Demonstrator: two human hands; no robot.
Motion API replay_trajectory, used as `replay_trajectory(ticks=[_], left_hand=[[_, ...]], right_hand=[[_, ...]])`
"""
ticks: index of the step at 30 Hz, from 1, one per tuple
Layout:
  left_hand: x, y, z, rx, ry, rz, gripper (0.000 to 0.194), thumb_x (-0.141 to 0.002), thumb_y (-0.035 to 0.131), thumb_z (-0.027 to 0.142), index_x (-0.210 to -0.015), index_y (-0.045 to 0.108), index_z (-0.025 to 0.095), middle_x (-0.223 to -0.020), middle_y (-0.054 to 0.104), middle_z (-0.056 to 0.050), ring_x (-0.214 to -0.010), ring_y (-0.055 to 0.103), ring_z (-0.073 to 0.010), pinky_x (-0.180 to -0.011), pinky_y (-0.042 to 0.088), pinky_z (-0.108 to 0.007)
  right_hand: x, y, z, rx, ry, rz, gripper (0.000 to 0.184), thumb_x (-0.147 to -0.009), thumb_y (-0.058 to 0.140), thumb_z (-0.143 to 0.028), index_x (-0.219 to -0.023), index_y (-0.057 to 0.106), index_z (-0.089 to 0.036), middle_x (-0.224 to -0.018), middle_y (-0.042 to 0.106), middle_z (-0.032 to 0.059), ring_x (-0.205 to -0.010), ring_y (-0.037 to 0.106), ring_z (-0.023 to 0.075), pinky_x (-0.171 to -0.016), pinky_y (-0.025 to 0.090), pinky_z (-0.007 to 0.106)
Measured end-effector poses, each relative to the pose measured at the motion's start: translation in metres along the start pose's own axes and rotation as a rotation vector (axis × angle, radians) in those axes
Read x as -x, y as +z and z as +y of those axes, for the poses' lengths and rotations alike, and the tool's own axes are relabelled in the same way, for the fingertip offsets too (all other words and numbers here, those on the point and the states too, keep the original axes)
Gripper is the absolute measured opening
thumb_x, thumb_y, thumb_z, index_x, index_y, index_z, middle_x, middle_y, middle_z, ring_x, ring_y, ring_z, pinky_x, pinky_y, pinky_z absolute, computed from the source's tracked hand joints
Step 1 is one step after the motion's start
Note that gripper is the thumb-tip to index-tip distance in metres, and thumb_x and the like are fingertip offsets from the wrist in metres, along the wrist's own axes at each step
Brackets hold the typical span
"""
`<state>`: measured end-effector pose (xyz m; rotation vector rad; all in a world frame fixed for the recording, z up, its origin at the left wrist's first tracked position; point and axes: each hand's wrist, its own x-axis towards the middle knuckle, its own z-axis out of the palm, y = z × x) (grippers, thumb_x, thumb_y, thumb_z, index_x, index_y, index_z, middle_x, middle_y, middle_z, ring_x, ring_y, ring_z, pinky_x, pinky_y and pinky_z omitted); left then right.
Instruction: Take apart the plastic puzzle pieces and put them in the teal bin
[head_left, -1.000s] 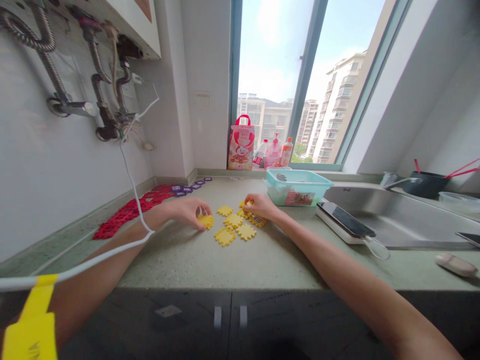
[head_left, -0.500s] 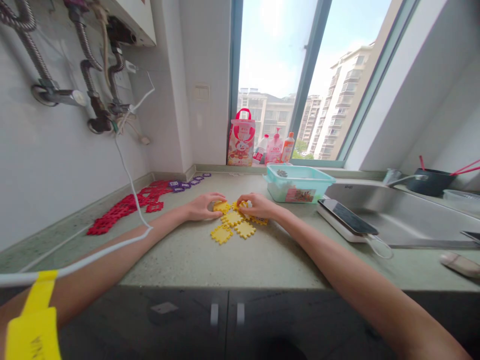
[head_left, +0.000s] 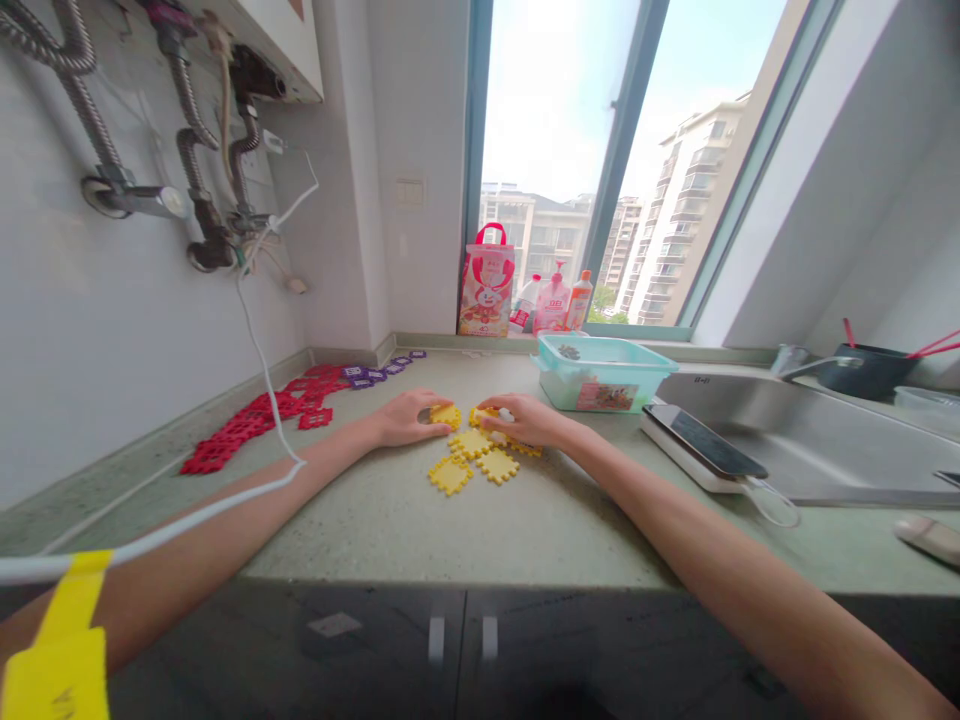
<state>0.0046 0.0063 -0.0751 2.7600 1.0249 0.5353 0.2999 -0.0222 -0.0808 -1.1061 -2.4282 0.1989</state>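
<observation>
Both hands' grips pinch yellow tiles (head_left: pixel 471 441): left hand (head_left: pixel 409 416), right hand (head_left: pixel 521 419).

Home kitchen in a high-rise flat. Evidence: speckled stone countertop (head_left: pixel 390 520) over dark cabinet doors (head_left: pixel 337 640); stainless sink (head_left: pixel 810 440) with tap (head_left: pixel 806 365) at right; wall-mounted water heater (head_left: pixel 270 40) with flexible metal hoses (head_left: pixel 82 100) and valves at left; detergent bottles (head_left: pixel 559 300) and a red gift bag (head_left: pixel 485 283) on the sill; a pot with red chopsticks (head_left: pixel 870 368) beyond the sink. Tall window (head_left: pixel 570 150) looks out on apartment towers (head_left: pixel 675 200).
</observation>
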Motion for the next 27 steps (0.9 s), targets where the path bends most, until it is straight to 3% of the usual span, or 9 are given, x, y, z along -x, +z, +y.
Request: replay_trajectory(ticks=[8, 12, 14, 17, 19, 21, 23, 25, 27], left_hand=[[0.002, 0.009, -0.001, -0.020, -0.027, 0.049, 0.057, -0.098, 0.060, 0.058, -0.144, 0.066, 0.025, -0.126, 0.066, -0.011, -0.118, 0.063, -0.0250, -0.108, 0.045, -0.034], [0.006, 0.012, -0.002, 0.004, 0.000, 0.080, 0.056, -0.098, 0.061, 0.059, -0.144, 0.065, 0.027, -0.140, 0.059, -0.011, -0.128, 0.060, -0.0257, -0.116, 0.042, -0.036], [0.009, 0.009, 0.002, 0.008, 0.039, 0.165, 0.054, -0.098, 0.063, 0.056, -0.143, 0.065, 0.025, -0.144, 0.057, -0.012, -0.132, 0.058, -0.0265, -0.118, 0.042, -0.037], [0.015, -0.005, 0.019, -0.005, 0.143, 0.299, 0.038, -0.104, 0.055, 0.047, -0.129, 0.072, 0.024, -0.128, 0.069, -0.011, -0.121, 0.064, -0.0241, -0.109, 0.049, -0.038], [0.022, -0.018, 0.039, -0.067, 0.262, 0.284, 0.034, -0.108, 0.046, 0.041, -0.118, 0.076, 0.026, -0.109, 0.075, -0.009, -0.103, 0.069, -0.0216, -0.097, 0.055, -0.036], [0.036, -0.030, 0.064, -0.156, 0.384, 0.243, 0.034, -0.109, 0.044, 0.036, -0.119, 0.076, 0.031, -0.095, 0.077, -0.007, -0.083, 0.070, -0.0190, -0.082, 0.058, -0.035], [0.063, -0.037, 0.090, -0.187, 0.447, 0.281, 0.035, -0.105, 0.047, 0.035, -0.130, 0.072, 0.036, -0.073, 0.071, -0.003, -0.064, 0.066, -0.0175, -0.067, 0.058, -0.034], [0.102, -0.036, 0.112, -0.138, 0.541, 0.349, 0.036, -0.097, 0.057, 0.043, -0.130, 0.072, 0.044, -0.062, 0.065, -0.001, -0.054, 0.062, -0.0180, -0.057, 0.057, -0.035], [0.148, -0.030, 0.128, -0.081, 0.601, 0.417, 0.034, -0.084, 0.068, 0.051, -0.117, 0.076, 0.049, -0.064, 0.067, -0.001, -0.058, 0.066, -0.0206, -0.054, 0.058, -0.037]], right_hand=[[0.018, -0.013, 0.008, -0.074, -0.003, 0.081, 0.034, -0.104, 0.056, -0.039, -0.128, 0.073, -0.024, -0.127, 0.074, 0.0089, -0.113, 0.071, 0.0246, -0.097, 0.054, 0.035], [0.026, -0.017, -0.011, -0.116, 0.023, 0.182, 0.037, -0.104, 0.055, -0.044, -0.132, 0.071, -0.025, -0.128, 0.074, 0.0101, -0.111, 0.071, 0.0246, -0.086, 0.058, 0.033], [0.028, -0.014, -0.024, -0.134, -0.010, 0.197, 0.037, -0.104, 0.056, -0.043, -0.132, 0.069, -0.025, -0.125, 0.075, 0.0097, -0.104, 0.072, 0.0226, -0.080, 0.058, 0.031], [0.028, -0.010, -0.040, -0.134, -0.075, 0.240, 0.035, -0.103, 0.056, -0.037, -0.134, 0.067, -0.025, -0.106, 0.079, 0.0057, -0.084, 0.072, 0.0165, -0.074, 0.055, 0.027], [0.027, -0.011, -0.050, -0.107, -0.101, 0.301, 0.035, -0.104, 0.054, -0.035, -0.135, 0.066, -0.024, -0.085, 0.076, 0.0008, -0.067, 0.065, 0.0127, -0.067, 0.052, 0.024], [0.029, -0.020, -0.062, -0.059, -0.143, 0.388, 0.033, -0.105, 0.053, -0.033, -0.134, 0.066, -0.024, -0.068, 0.068, -0.0041, -0.053, 0.057, 0.0099, -0.058, 0.046, 0.022], [0.038, -0.034, -0.081, 0.007, -0.246, 0.498, 0.032, -0.103, 0.054, -0.027, -0.133, 0.067, -0.027, -0.058, 0.060, -0.0075, -0.044, 0.050, 0.0086, -0.051, 0.042, 0.023], [0.064, -0.048, -0.107, 0.075, -0.391, 0.610, 0.038, -0.100, 0.057, -0.022, -0.136, 0.066, -0.032, -0.055, 0.058, -0.0081, -0.041, 0.049, 0.0095, -0.048, 0.041, 0.025], [0.105, -0.056, -0.135, 0.081, -0.440, 0.683, 0.044, -0.099, 0.062, -0.023, -0.141, 0.063, -0.035, -0.059, 0.062, -0.0047, -0.043, 0.053, 0.0129, -0.051, 0.050, 0.029]])
